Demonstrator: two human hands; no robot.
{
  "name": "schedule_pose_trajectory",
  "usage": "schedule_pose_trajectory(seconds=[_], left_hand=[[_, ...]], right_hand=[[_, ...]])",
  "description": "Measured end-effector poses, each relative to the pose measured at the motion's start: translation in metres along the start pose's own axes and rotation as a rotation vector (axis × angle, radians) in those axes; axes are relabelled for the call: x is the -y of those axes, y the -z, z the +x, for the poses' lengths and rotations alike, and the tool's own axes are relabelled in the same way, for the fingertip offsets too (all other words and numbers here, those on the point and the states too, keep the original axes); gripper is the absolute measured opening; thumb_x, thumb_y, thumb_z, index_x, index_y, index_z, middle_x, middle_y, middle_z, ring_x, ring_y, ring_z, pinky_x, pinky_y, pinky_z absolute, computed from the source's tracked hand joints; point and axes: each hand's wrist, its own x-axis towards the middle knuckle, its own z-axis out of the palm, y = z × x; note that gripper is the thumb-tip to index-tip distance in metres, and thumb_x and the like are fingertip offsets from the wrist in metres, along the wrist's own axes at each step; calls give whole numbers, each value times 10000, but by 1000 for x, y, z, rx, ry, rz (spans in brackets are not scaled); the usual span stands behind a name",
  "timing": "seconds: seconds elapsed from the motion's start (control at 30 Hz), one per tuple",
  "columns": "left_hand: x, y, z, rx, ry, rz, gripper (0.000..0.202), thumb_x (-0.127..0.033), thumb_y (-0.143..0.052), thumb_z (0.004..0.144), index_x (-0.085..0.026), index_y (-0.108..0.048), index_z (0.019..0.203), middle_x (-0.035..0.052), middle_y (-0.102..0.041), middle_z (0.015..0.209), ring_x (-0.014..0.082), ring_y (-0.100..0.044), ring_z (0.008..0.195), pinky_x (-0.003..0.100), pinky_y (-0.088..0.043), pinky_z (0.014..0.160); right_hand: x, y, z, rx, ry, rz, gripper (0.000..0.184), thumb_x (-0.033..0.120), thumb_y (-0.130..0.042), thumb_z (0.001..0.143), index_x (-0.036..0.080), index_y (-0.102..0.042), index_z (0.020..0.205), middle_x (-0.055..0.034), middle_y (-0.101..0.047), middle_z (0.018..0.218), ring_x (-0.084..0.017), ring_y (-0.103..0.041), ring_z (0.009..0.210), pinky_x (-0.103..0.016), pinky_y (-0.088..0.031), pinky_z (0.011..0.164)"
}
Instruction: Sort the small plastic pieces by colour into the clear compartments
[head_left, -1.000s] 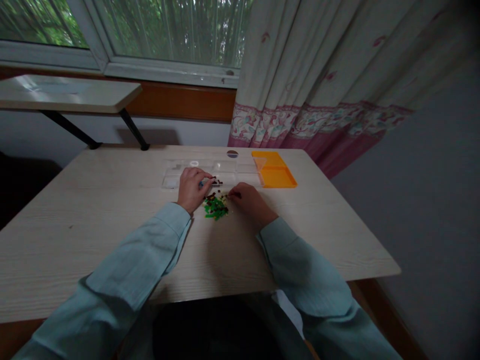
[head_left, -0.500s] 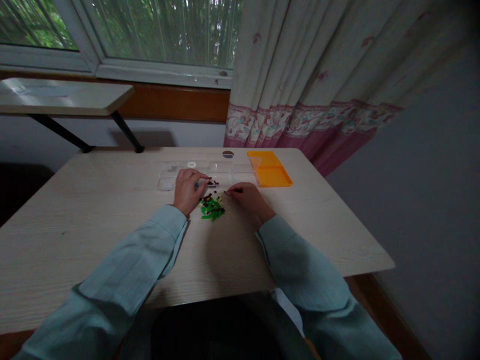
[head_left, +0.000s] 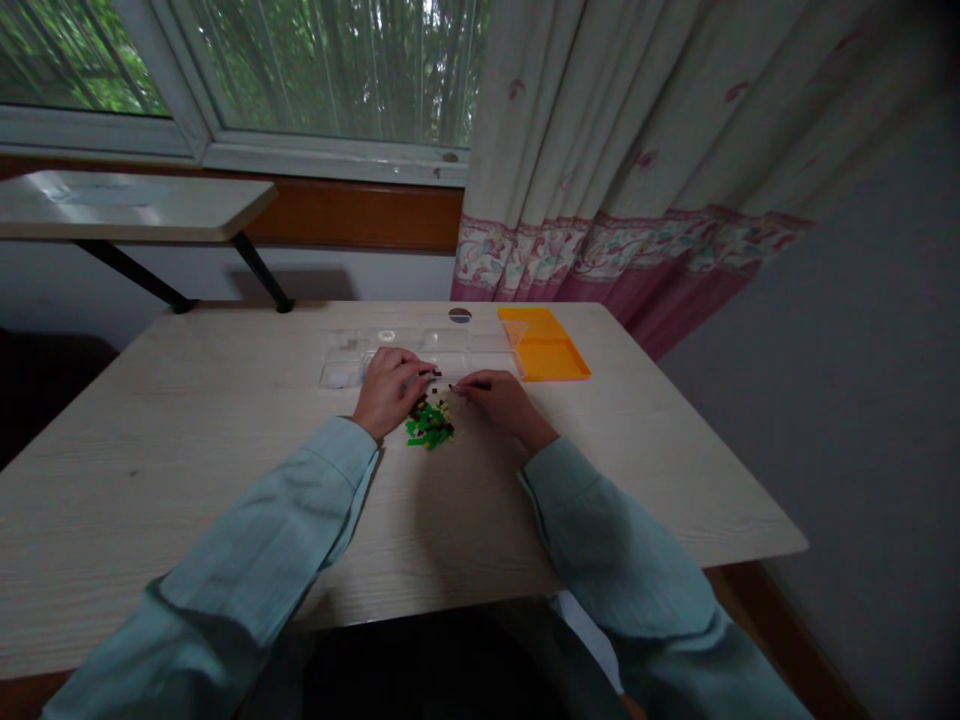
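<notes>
Small green, dark brown and pale yellow building bricks lie in a loose pile on the table between my hands. My left hand rests at the pile's upper left, in front of the clear tray. Its thumb and fingertips close around tiny dark brown pieces near the tray's front edge; the exact grip is too small to see. To the right of the pile, my right hand pinches a tiny dark piece between thumb and index finger. A single dark bit sits between the two hands.
Behind my hands lies a clear compartment tray. An orange tray overlaps its right end. A round dark disc is near the table's back edge. A raised shelf on black legs stands at the back left, a curtain behind.
My left thumb and fingers have drawn closer together around the dark pieces by the tray. My right hand keeps its pinch in nearly the same place. The whole view has shifted slightly.
</notes>
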Motion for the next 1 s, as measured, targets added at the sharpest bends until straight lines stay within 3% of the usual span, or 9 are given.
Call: schedule_pose_trajectory(seconds=[0.13,0.23,0.47,0.63,1.0], left_hand=[[-5,2,0,86,-130,-32,248,-292,-548,910,-258,-671,1123,60,-611,1004,208,-499,997,386,-411,898],[-6,2,0,117,-151,-24,272,-288,-562,903,-258,-655,1156,67,-615,1007,213,-503,1003,390,-415,893],[-4,0,1,117,-158,-40,241,-339,-580,899,-270,-678,1108,59,-620,994,203,-519,1000,380,-413,893],[-5,-1,1,100,-189,-28,168,-355,-593,892,-244,-697,963,48,-626,965,195,-519,968,370,-414,865],[-5,-1,0,66,-182,-30,161,-320,-563,909,-219,-689,920,51,-640,933,189,-523,933,364,-422,846]], right_hand=[[1,-1,1,25,-7,82,140,235,-646,757,163,-754,808,-37,-737,786,-157,-640,750,-265,-467,719],[-2,-2,2,39,-16,125,154,240,-640,745,160,-753,813,-40,-734,791,-161,-639,761,-277,-466,735],[-2,-2,2,95,-5,180,226,338,-655,743,162,-754,846,-54,-733,840,-176,-634,796,-300,-457,765],[-1,-3,1,86,-27,159,197,313,-660,731,171,-747,837,-44,-734,834,-167,-627,781,-290,-451,751],[1,-2,1,92,15,131,171,276,-611,770,158,-732,791,-35,-723,788,-153,-624,752,-271,-448,732]])
